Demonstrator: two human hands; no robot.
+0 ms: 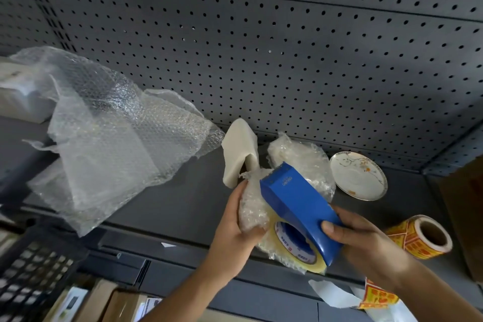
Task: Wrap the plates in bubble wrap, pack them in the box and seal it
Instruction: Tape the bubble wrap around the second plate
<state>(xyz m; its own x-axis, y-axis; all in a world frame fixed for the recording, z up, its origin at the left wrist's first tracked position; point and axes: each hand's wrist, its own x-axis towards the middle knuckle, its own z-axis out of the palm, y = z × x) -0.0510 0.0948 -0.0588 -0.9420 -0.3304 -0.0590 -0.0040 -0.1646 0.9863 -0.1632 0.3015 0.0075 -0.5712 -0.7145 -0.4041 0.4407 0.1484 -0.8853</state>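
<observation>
My left hand grips a plate wrapped in bubble wrap at its left edge, held just above the dark shelf. My right hand holds a blue tape dispenser with a roll of clear tape, laid over the wrapped plate with its toothed end pointing away. Behind it lies a second bubble-wrapped bundle. A bare white plate with a floral pattern lies on the shelf to the right. A big loose sheet of bubble wrap sprawls at the left.
A grey pegboard wall backs the shelf. A cream foam piece stands behind my left hand. A roll of orange and yellow stickers lies at the right, beside a cardboard box. A black crate and cartons sit below at the left.
</observation>
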